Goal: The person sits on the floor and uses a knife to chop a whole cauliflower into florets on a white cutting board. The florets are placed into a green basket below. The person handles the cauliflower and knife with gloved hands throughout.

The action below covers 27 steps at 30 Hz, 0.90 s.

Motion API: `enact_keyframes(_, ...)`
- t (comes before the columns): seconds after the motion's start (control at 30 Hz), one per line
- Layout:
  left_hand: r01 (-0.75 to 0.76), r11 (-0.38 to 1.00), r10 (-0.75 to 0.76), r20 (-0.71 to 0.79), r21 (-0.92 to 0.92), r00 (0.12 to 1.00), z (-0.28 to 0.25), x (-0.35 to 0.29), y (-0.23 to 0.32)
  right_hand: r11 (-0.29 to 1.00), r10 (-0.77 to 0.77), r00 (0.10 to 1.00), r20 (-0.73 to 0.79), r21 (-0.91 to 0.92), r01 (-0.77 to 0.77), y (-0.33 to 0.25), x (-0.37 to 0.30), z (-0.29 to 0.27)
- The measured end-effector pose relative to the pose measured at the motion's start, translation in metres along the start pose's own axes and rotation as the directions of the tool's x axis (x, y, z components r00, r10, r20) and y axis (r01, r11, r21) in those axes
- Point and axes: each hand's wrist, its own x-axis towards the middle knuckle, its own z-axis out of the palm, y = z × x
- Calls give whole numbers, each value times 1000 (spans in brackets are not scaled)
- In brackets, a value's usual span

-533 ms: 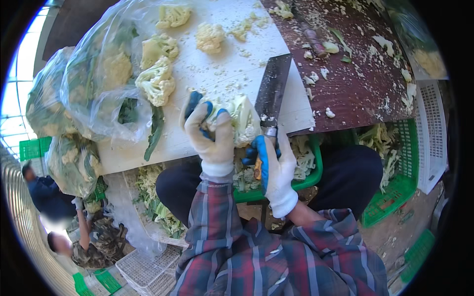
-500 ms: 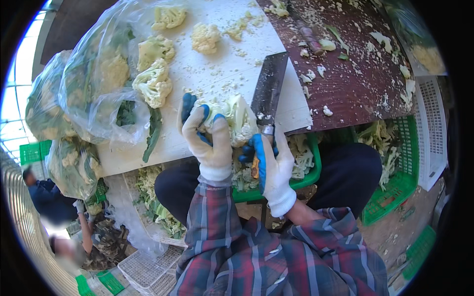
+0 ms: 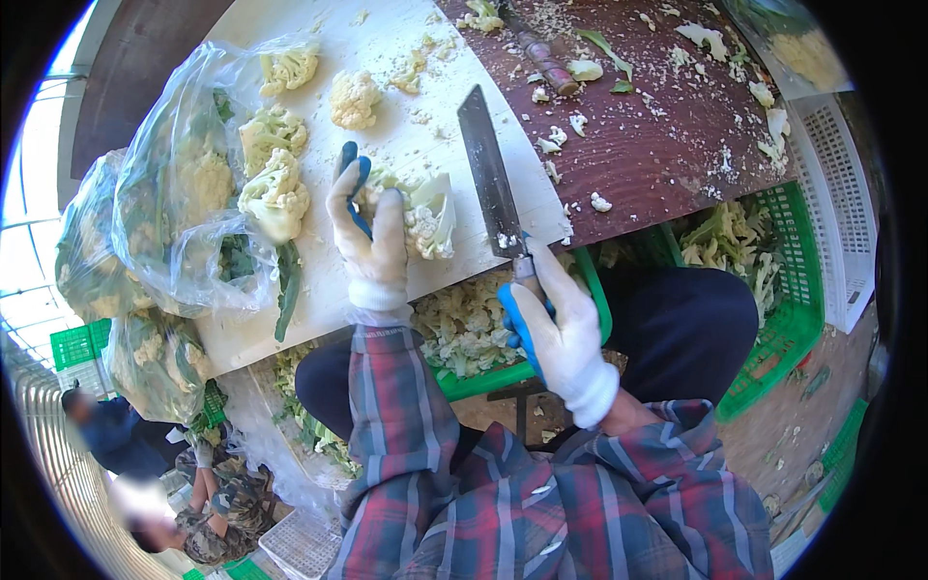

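**Plainly, your knife (image 3: 491,179) is apart from the cauliflower chunk (image 3: 432,217)**

Your gloved right hand (image 3: 561,333) is closed round the knife's handle, with the thumb laid along the top near the blade. The blade points away from you over the white board (image 3: 317,290), to the right of the chunk, with a gap between them; whether it touches the board, you cannot tell from this view. A few white crumbs cling to the blade near the handle.

Your gloved left hand (image 3: 372,227) is half open at the left side of the chunk, the thumb bent against it and the upper fingers spread away. Part of the chunk is hidden behind that hand, so you cannot tell how firmly it is held. The chunk sits near the board's front edge, its pale cut side facing right.

To the left, two cauliflower pieces (image 3: 275,193) lie close together beside a clear plastic bag (image 3: 193,208), and a green leaf (image 3: 288,290) hangs by the board's edge. A rounder floret (image 3: 354,100) lies farther off. On your right, the brown board (image 3: 638,169) is littered with scraps. Below, between your knees, a green tub (image 3: 604,300) holds more cauliflower bits.
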Motion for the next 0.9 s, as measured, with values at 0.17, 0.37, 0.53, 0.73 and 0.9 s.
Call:
enact_keyframes(0.17, 100, 994, -103, 72, 45, 992, 8, 18, -4, 980, -93, 987, 134, -165, 114, -29, -11, -28)
enact_keyframes(0.37, 158, 987, -157, 121, 0, 980, 5, 23, -10, 989, -18, 985, 170, -139, 42, -26, -15, -28)
enact_keyframes(0.53, 239, 968, -224, 165, -77, 961, 4, 26, -8, 994, 2, 988, 155, -105, 14, -26, -17, -29)
enact_keyframes(0.73, 279, 957, -261, 187, -75, 947, 4, 26, -7, 992, 114, 975, 190, -70, -102, -36, -15, -29)
enact_keyframes(0.9, 260, 962, -242, 182, -84, 953, 3, 28, -11, 983, 154, 968, 196, -129, -130, -48, -17, -31)
